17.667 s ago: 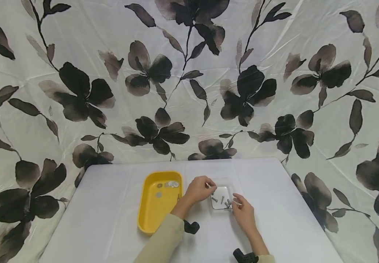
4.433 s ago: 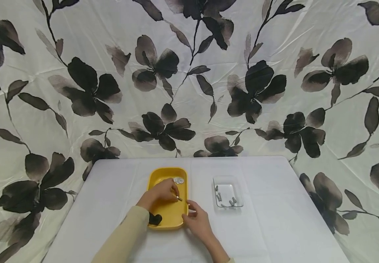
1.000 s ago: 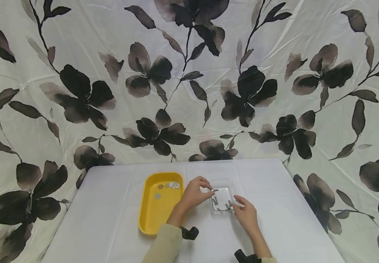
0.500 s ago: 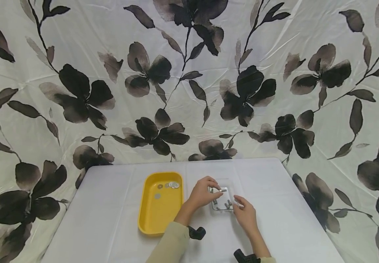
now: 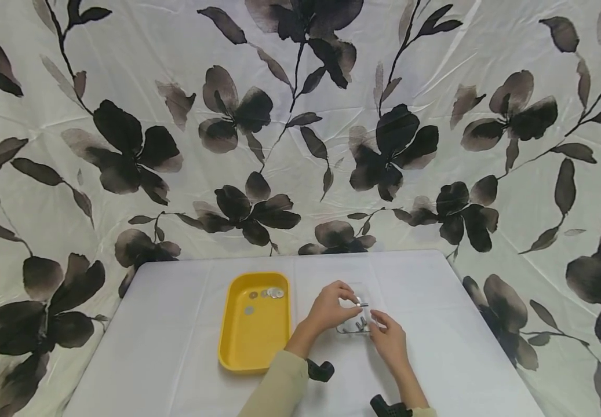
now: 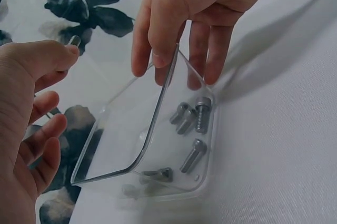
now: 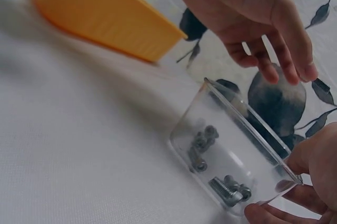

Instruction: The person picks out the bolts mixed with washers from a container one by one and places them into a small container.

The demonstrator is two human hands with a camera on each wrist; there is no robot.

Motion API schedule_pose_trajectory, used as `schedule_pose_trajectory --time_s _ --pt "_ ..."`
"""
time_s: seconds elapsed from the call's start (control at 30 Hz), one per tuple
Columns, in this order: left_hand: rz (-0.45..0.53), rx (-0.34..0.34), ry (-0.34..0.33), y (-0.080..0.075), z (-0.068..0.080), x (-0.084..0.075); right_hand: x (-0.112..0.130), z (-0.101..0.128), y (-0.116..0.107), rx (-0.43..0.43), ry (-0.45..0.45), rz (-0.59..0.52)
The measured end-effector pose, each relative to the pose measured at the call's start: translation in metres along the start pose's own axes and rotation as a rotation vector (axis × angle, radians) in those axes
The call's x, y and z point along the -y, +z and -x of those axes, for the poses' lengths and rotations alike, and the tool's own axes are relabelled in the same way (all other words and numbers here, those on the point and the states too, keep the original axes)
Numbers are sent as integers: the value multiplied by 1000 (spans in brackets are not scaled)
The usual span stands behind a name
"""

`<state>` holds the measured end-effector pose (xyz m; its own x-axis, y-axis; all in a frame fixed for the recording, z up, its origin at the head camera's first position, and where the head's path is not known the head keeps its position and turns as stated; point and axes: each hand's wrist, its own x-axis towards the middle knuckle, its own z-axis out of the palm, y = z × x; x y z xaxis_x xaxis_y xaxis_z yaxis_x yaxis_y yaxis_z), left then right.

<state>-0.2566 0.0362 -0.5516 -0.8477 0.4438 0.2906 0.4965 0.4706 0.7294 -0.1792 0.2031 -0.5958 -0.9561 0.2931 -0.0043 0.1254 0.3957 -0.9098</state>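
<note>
My left hand [image 5: 330, 307] pinches a small metal bolt [image 5: 364, 304] between thumb and fingertips, just above a clear plastic box [image 5: 349, 332]. In the right wrist view the threaded end of this bolt [image 7: 321, 85] sticks out past the fingers. With thumb and fingers, my right hand [image 5: 390, 339] grips the box at its right side wall, as the left wrist view also shows around the rim [image 6: 158, 109]. Several socket-head bolts [image 6: 202, 116] lie loose on the box's floor. The left hand partly hides the box in the head view.
Left of the box stands a yellow tray [image 5: 250, 353] with several coins or washers [image 5: 275, 293] near its far end. Both containers stand on a white-covered table [image 5: 175, 347]. A flower-patterned cloth [image 5: 300, 145] hangs behind.
Over four seconds, both hands left the yellow tray for the clear box, the left carrying the bolt. During the last second my left hand slid rightward over the box; the right hand stayed put.
</note>
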Motion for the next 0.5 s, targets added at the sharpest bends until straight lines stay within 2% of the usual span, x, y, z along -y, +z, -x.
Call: schedule_pose_trajectory --time_s 0.27,0.5 --pt "-5 35 -45 2 2 0 -3 1 1 -17 -12 2" --pt "31 78 -61 4 2 2 -5 -2 -1 -21 -20 0"
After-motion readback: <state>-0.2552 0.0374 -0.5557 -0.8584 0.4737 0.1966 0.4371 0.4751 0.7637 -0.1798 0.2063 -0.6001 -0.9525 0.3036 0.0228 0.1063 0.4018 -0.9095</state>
